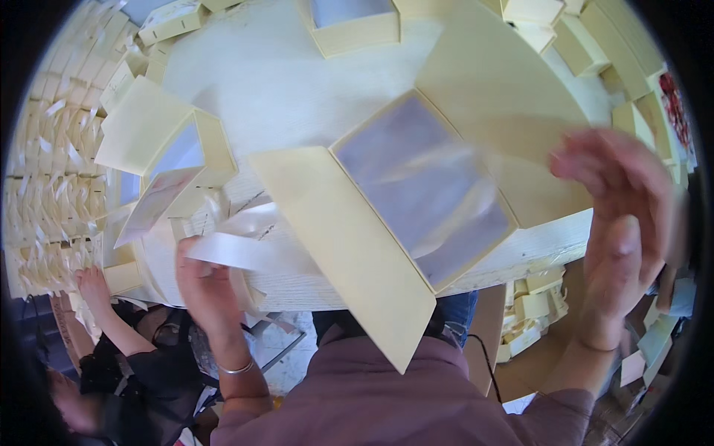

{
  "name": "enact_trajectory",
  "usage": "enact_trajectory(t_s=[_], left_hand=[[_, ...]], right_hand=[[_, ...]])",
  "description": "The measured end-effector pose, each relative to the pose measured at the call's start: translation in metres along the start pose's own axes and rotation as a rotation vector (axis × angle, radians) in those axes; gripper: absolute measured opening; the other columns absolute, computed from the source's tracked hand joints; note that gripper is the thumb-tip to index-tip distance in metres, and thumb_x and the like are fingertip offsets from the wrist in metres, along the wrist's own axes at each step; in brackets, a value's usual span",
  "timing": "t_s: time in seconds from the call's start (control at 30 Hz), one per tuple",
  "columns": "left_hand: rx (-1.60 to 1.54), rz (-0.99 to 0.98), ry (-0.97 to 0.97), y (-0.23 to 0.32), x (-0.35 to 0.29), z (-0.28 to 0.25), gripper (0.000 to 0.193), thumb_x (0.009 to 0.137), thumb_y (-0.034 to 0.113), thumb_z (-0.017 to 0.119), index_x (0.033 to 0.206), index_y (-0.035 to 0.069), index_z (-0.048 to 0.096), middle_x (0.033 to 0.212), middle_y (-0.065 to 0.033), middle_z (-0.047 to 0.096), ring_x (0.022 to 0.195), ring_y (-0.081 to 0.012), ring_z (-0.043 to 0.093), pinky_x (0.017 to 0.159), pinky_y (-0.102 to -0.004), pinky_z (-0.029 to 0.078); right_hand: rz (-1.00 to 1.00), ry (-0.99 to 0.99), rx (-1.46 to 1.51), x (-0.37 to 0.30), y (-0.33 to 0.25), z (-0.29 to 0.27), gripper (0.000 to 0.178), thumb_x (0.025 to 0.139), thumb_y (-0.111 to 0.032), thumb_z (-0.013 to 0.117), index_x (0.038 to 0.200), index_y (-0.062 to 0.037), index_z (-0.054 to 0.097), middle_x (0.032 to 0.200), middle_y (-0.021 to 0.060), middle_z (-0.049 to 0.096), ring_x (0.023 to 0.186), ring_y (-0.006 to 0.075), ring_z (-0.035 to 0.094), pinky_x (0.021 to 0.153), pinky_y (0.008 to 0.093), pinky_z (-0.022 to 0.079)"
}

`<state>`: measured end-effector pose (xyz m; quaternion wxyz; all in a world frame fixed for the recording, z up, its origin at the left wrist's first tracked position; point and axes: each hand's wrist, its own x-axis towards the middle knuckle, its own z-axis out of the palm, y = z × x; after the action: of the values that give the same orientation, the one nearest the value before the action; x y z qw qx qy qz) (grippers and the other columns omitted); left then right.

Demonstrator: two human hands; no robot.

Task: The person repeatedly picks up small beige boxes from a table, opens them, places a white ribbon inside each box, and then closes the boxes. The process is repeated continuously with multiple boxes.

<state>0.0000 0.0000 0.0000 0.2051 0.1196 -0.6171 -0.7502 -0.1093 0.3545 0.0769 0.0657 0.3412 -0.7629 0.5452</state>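
A large cream gift box (343,215) stands open on the table before me, its two wide cover flaps spread left and right. Its lining (401,178) is pale lavender, and a blurred whitish ribbon (465,212) streaks across it. My left hand (208,286), wearing a bracelet at the wrist, pinches a white satin ribbon (256,251) to the left of the box. That ribbon runs to the left flap, which hides its other end. Beyond the right flap, my right hand (625,215) is raised with thumb and fingers apart, blurred at the tips and holding nothing visible.
Another open cream box (212,141) stands at the left, and one more (357,33) at the far edge. Stacked ribboned boxes (59,163) line the left side. A co-worker's hand (93,290) is at lower left. Cream boxes (532,308) lie below the table at right.
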Motion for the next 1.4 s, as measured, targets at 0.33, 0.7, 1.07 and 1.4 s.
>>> enact_trajectory(t_s=[0.33,0.7,1.07,1.4], left_hand=[[-1.218,-0.234,0.044,0.019,-0.011,-0.033,0.022,0.09,0.018,0.037,0.104,0.002,0.04,0.073,-0.0044,0.044,0.064,-0.0113,0.046,0.062,-0.0237,0.043],[0.242,0.196,0.563,0.001,-0.064,-0.116,0.016,0.089,0.015,0.038,0.073,0.011,0.035,0.051,0.0064,0.024,0.041,-0.0019,0.021,0.035,-0.0186,0.017],[-0.218,-0.665,0.299,-0.04,-0.08,-0.192,0.026,0.083,0.033,0.048,0.09,0.008,0.052,0.067,-0.0002,0.05,0.056,-0.0139,0.048,0.054,-0.0331,0.042],[0.369,-0.193,-0.553,0.051,-0.048,-0.075,0.007,0.073,0.01,0.063,0.075,0.004,0.06,0.068,-0.0086,0.059,0.06,-0.0221,0.056,0.054,-0.0279,0.043]], right_hand=[[-0.31,-0.227,-0.705,-0.048,0.017,0.091,0.05,0.065,-0.038,0.07,0.091,0.0016,0.054,0.066,0.0065,0.053,0.054,0.0201,0.046,0.052,0.0314,0.031],[-0.653,-0.477,-0.594,0.005,0.022,0.14,0.031,0.062,-0.017,0.058,0.089,-0.0013,0.057,0.064,0.0035,0.045,0.057,0.0166,0.041,0.055,0.0295,0.031],[-0.899,-0.536,-0.288,0.138,0.044,0.271,0.031,0.07,-0.024,0.06,0.09,-0.0024,0.051,0.082,0.0096,0.05,0.081,0.0261,0.047,0.074,0.034,0.035],[-0.367,0.298,0.168,0.275,0.032,0.242,0.03,0.07,-0.005,0.054,0.099,-0.001,0.045,0.099,0.0137,0.048,0.095,0.028,0.047,0.082,0.0334,0.038]])
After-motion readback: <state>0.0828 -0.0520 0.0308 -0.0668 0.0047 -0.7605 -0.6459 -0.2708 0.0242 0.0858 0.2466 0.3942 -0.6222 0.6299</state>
